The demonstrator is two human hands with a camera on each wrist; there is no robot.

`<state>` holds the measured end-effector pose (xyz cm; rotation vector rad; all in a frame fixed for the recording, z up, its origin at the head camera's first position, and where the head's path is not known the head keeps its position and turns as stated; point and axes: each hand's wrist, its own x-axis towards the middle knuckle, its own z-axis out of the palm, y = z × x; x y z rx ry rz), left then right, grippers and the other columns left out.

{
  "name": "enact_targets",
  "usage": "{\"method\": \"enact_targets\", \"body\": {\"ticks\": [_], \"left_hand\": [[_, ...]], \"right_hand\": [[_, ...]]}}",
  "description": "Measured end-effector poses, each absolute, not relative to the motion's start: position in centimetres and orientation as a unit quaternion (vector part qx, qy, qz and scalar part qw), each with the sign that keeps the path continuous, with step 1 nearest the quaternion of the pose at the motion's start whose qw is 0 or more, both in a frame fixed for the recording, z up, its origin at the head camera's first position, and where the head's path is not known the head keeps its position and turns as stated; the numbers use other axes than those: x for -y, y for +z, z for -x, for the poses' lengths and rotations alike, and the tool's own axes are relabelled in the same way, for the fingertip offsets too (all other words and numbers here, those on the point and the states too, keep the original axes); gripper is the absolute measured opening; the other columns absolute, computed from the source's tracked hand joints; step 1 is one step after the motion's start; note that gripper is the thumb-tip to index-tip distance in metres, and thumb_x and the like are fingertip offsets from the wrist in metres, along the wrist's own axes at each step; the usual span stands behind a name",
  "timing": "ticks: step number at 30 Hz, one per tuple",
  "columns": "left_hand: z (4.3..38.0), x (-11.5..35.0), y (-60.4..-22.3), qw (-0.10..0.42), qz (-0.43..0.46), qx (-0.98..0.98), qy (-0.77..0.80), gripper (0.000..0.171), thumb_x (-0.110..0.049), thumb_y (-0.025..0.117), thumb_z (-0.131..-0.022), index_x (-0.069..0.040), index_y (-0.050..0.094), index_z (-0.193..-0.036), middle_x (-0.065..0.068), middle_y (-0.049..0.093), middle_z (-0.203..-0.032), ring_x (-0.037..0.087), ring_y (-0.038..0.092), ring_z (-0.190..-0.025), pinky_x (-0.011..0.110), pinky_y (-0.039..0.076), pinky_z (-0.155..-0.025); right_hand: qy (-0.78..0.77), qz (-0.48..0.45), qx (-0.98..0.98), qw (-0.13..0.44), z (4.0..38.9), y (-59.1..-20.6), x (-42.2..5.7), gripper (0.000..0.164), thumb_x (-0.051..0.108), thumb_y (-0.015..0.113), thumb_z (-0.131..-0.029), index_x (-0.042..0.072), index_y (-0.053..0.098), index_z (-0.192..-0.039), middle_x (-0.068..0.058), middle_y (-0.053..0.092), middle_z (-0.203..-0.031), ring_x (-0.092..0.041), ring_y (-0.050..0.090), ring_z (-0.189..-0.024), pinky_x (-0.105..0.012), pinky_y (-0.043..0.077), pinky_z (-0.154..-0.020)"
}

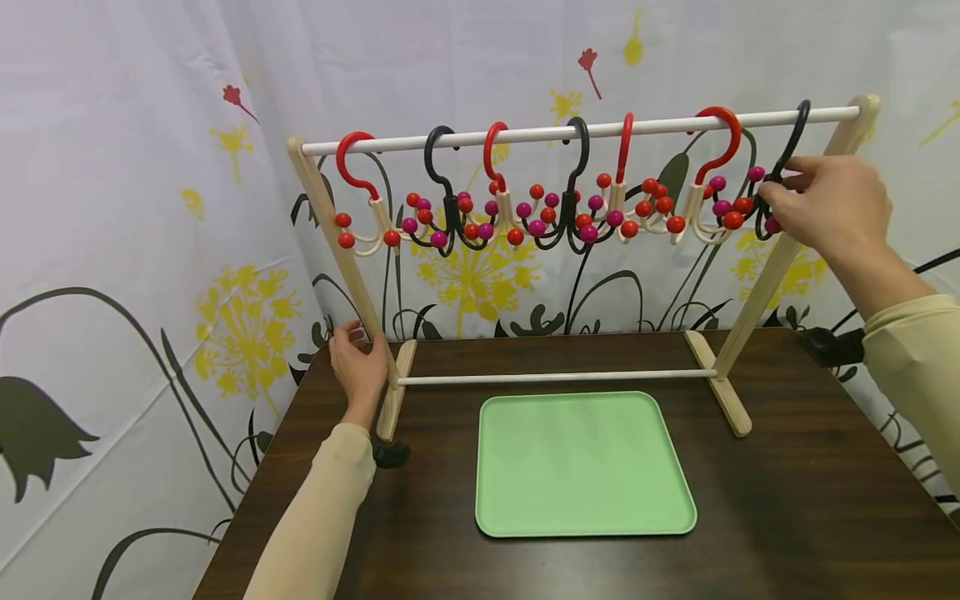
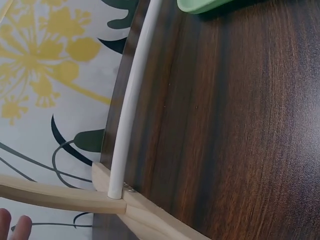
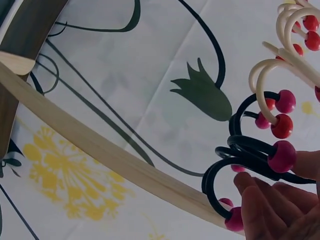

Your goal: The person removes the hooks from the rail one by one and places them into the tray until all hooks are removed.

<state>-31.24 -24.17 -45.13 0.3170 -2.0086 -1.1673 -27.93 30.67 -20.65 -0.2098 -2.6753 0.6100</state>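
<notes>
Seven hangers (image 1: 568, 208) line one rack (image 1: 536, 134): one black hanger (image 1: 792, 146) in the right grip (image 1: 847, 200), two more black hangers (image 1: 451, 212) and four red-and-cream hangers (image 1: 504, 207) to its left, one green tray (image 1: 585, 462) below.

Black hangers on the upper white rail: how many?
3. Counting all hangers along the upper white rail from the left: second hanger, fourth hanger and rightmost hanger, the last gripped by the right hand.
</notes>
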Motion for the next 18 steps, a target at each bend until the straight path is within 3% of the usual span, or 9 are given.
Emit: {"method": "enact_targets", "body": {"ticks": [6, 18], "left_hand": [[31.62, 24.05, -45.50, 0.408, -0.111, 0.791, -0.443, 0.030, -0.009, 0.073, -0.083, 0.001, 0.062, -0.109, 0.017, 0.062, -0.102, 0.035, 0.062, -0.088, 0.045, 0.042, -0.087], [31.92, 24.47, -45.89, 0.407, -0.099, 0.803, -0.424, 0.021, -0.011, 0.073, -0.084, 0.000, 0.065, -0.101, 0.017, 0.066, -0.094, 0.032, 0.063, -0.081, 0.046, 0.044, -0.081]], "right_hand": [[0.208, 0.084, 0.960, 0.168, 28.38, -20.77, -30.86, 0.063, 0.041, 0.047, -0.098, -0.002, 0.045, -0.143, -0.027, 0.057, -0.127, -0.049, 0.047, -0.116, -0.045, 0.033, -0.068], [0.238, 0.084, 0.950, 0.183, 28.86, -20.81, -30.45, 0.053, 0.036, 0.049, -0.100, -0.004, 0.055, -0.135, -0.031, 0.061, -0.119, -0.046, 0.054, -0.104, -0.042, 0.035, -0.066]]}}
